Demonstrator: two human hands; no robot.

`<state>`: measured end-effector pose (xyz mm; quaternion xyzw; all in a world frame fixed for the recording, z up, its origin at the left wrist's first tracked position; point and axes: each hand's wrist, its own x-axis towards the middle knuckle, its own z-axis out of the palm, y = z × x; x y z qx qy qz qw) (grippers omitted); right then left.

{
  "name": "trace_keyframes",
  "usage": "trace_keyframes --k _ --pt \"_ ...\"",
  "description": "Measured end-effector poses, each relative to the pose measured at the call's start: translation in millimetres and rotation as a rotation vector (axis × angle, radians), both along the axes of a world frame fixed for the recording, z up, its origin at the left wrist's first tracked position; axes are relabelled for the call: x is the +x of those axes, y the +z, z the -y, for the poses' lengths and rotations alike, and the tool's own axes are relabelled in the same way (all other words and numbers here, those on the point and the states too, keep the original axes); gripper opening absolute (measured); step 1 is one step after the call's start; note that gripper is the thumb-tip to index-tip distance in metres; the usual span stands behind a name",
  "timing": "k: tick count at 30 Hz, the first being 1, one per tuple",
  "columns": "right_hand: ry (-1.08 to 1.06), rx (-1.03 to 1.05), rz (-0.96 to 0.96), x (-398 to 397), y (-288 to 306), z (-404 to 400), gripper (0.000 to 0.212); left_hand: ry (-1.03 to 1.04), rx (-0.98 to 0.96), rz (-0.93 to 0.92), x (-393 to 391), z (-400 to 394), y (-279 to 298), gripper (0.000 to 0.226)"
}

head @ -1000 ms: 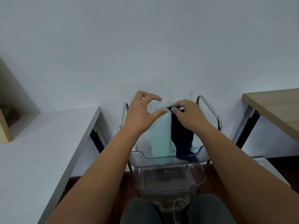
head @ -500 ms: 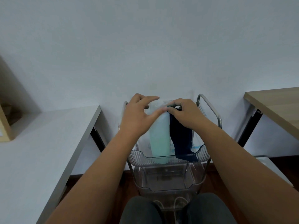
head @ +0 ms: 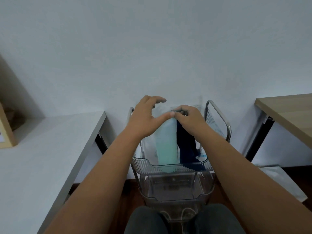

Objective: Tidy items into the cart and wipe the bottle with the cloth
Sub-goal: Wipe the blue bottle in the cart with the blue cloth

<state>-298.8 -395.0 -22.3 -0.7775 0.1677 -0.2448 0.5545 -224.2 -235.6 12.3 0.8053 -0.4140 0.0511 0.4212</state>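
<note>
The bottle (head: 166, 142) stands upright in the cart's (head: 170, 166) top tray, the dark cloth (head: 186, 146) draped beside it. The right hand (head: 190, 118) pinches the cloth's top (fingers curled); the left hand (head: 145, 119) cups the bottle's top, fingers spread.

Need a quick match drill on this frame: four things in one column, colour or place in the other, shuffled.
Things:
1. cloth
2. bottle
3. white table
4. wooden table

Descriptions:
A. pale green, in the cart's top tray
B. far right edge of the view
C. dark blue, hanging from the right hand
D. left of the cart

Pairs: 1-C, 2-A, 3-D, 4-B
</note>
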Motion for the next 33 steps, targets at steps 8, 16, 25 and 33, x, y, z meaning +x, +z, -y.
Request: trace_keyframes --k 8,16,25,33 --pt "0.099 0.058 -0.03 7.6 12.5 9.5 0.012 -0.065 -0.063 -0.103 3.3 -1.2 0.5 0.031" --pt "0.202 0.241 -0.113 16.3 13.8 11.0 0.008 -0.015 0.044 -0.032 1.0 -6.2 1.4 0.027" --pt "0.172 0.38 -0.162 21.9 11.9 9.2 0.022 -0.115 -0.032 -0.171 -4.3 0.8 1.9 0.025" --pt "0.248 0.497 -0.192 26.0 17.8 8.5 0.008 0.06 0.067 0.145 3.6 -21.2 -8.7 0.031"
